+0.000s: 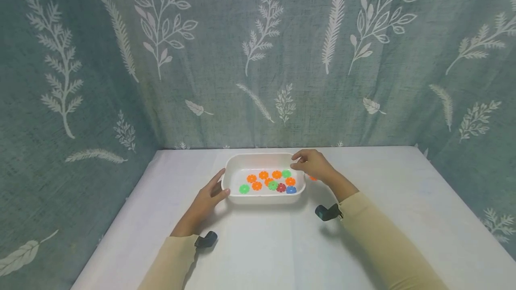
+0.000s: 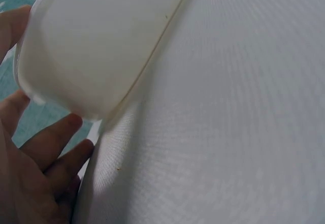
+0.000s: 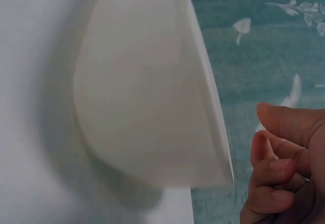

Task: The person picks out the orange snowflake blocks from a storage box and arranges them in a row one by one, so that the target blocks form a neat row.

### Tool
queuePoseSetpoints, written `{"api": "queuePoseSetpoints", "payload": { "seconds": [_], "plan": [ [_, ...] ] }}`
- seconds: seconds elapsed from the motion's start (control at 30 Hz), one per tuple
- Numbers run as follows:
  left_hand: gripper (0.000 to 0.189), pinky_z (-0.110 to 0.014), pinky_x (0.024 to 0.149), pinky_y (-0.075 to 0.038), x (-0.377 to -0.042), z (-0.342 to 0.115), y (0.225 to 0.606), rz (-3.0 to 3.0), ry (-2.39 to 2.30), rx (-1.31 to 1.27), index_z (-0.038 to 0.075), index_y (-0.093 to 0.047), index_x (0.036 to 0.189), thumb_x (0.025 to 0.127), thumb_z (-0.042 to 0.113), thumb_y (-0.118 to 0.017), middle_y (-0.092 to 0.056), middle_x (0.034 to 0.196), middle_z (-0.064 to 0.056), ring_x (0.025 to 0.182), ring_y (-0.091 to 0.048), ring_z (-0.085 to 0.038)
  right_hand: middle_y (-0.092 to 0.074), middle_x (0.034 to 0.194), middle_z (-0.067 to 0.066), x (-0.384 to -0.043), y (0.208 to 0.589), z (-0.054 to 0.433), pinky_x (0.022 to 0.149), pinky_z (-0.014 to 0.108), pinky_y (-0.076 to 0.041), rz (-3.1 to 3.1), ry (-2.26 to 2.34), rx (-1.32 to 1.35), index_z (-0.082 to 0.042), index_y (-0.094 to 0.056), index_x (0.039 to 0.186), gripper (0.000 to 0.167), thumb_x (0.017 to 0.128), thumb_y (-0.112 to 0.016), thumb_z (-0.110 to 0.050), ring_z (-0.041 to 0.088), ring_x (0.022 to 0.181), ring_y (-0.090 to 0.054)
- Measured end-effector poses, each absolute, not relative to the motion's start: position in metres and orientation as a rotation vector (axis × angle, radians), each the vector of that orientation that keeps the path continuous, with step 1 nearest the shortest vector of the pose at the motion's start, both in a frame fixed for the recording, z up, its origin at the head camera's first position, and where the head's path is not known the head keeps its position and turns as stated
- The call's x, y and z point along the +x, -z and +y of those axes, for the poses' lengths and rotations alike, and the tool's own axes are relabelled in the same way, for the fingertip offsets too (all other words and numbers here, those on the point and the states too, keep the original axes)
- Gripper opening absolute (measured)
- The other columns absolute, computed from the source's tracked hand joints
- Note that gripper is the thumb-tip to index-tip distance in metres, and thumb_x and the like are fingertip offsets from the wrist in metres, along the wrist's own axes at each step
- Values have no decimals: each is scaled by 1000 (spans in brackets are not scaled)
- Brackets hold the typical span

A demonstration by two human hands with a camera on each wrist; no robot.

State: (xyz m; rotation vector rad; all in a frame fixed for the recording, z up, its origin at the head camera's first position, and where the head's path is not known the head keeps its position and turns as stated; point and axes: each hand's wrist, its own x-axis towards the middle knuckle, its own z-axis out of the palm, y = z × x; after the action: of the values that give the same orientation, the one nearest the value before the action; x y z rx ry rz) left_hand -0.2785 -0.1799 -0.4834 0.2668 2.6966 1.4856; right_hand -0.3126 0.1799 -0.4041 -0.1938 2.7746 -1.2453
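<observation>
A white plastic tub (image 1: 258,199) stands on the table with several small notched plastic discs inside. The discs are orange (image 1: 251,178), green (image 1: 244,189), red (image 1: 281,187) and blue (image 1: 291,189). At the tub's left end my left hand (image 1: 207,198) holds it, thumb by the front corner and fingers along the end wall (image 2: 101,41). My right hand (image 1: 313,164) hovers at the right rim, its fingertips over the tub. In the right wrist view, the right hand's fingers (image 3: 274,170) curl loosely, and nothing shows between thumb and fingers.
Outside the tub, just right of it, another orange disc (image 1: 313,178) lies partly hidden by the right hand. White cloth covers the table (image 1: 258,249). A green leaf-patterned curtain (image 1: 225,115) hangs behind and along both sides.
</observation>
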Motion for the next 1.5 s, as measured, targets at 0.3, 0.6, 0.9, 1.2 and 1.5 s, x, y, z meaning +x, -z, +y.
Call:
{"api": "queuePoseSetpoints", "payload": {
  "seconds": [0.3, 0.6, 0.9, 1.2, 1.5],
  "plan": [
    [79, -69, 106, -16, -279, -180, 481, 2729, -1466, 282, 35, -23, 155, 90, 47, -66, -40, 150, -12, 138, -35, -36, -62, 96, 5, -311, 406, 149, 76, 36, -54, 2732, 1313, -173, -14, -69, 114, 29, 89, -72, -28, 24, 86, -57],
    [78, -69, 105, -15, -274, -180, 483, 2734, -1471, 258, 36, -25, 155, 90, 46, -67, -42, 149, -12, 136, -38, -36, -62, 92, 6, -315, 414, 124, 68, 34, -53, 2634, 1364, -247, -11, -68, 115, 30, 90, -72, -26, 26, 77, -58],
    [77, -68, 105, -21, -273, -179, 485, 2729, -1509, 274, 36, -25, 154, 90, 45, -67, -43, 148, -11, 135, -40, -34, -65, 86, 5, -319, 420, 102, 47, 25, -42, 2525, 1466, -294, -2, -67, 114, 30, 88, -73, -15, 18, 54, -49],
    [77, -67, 106, -19, -273, -179, 482, 2740, -1500, 256, 36, -26, 154, 89, 45, -68, -44, 147, -12, 134, -42, -35, -67, 87, 2, -321, 424, 87, 66, 28, -52, 2646, 1396, -430, -3, -71, 106, 26, 85, -77, -17, 17, 72, -61],
    [75, -66, 107, -20, -273, -178, 481, 2739, -1505, 268, 36, -28, 154, 90, 42, -68, -44, 147, -13, 134, -42, -35, -65, 84, 1, -323, 425, 75, 67, 28, -52, 2673, 1313, -433, -5, -71, 102, 22, 84, -77, -15, 17, 74, -61]
  ]
}}
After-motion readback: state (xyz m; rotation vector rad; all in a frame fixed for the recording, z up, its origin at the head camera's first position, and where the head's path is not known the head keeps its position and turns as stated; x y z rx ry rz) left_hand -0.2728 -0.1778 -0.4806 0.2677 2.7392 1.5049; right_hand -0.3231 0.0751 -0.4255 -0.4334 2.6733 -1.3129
